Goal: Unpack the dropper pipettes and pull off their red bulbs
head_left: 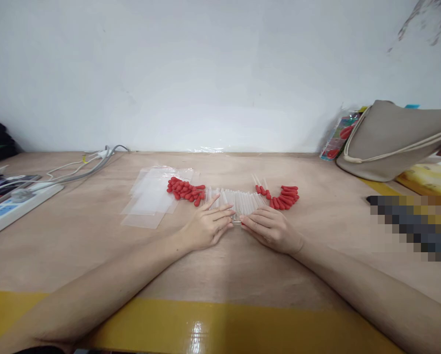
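Observation:
My left hand (205, 227) is pinched at its thumb and fingertips on one end of a short clear glass tube (236, 222), its index finger raised. Facing it, my right hand (274, 228) closes on a red rubber bulb (243, 223) at the tube's other end; the fingers hide most of the bulb. Just beyond both hands lies a row of clear glass tubes (242, 200). A heap of red rubber bulbs (183, 189) sits to its left. More red bulbs (285, 198) fan out on the right, and thin tubes (255, 181) stick out from some nearby.
Clear plastic bags (142, 201) lie overlapping behind my left hand. A power strip (17, 209) with cables (91, 169) occupies the left side. On the right are a beige bag (393, 137), a colourful package (338, 137) and a yellow packet (430, 182). Yellow tape (169, 319) edges the table.

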Motion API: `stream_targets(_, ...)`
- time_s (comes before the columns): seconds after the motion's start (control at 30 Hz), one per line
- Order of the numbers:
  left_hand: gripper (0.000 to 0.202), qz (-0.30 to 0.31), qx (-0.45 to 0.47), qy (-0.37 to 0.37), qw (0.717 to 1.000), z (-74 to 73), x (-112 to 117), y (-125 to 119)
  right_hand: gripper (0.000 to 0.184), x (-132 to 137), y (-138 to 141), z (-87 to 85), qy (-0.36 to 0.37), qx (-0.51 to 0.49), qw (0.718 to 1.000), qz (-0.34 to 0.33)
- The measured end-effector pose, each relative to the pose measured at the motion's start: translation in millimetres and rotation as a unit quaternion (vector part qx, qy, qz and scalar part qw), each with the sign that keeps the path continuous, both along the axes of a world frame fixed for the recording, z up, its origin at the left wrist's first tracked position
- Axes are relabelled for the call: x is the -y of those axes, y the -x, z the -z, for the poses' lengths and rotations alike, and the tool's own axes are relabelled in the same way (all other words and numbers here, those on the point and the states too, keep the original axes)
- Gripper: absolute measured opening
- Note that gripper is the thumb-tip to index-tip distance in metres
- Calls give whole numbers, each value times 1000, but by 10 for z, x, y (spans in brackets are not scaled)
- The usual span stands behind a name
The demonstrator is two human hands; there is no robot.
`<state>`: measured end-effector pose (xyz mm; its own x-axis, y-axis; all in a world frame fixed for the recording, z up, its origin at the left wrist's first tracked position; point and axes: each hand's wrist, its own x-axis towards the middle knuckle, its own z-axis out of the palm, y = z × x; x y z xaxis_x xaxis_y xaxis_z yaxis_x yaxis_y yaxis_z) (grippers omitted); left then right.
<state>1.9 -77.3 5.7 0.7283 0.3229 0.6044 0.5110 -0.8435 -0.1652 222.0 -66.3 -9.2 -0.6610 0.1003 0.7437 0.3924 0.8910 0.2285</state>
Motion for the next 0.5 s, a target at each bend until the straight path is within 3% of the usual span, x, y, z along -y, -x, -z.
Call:
stream_targets(0.37,15,32,16,22,999,25,12,19,24,58,-72,-132,-85,43,995,-34)
stream_targets(0.5,17,2,40,35,999,11,-13,167,25,4,-276,-111,-73,35,997,-19)
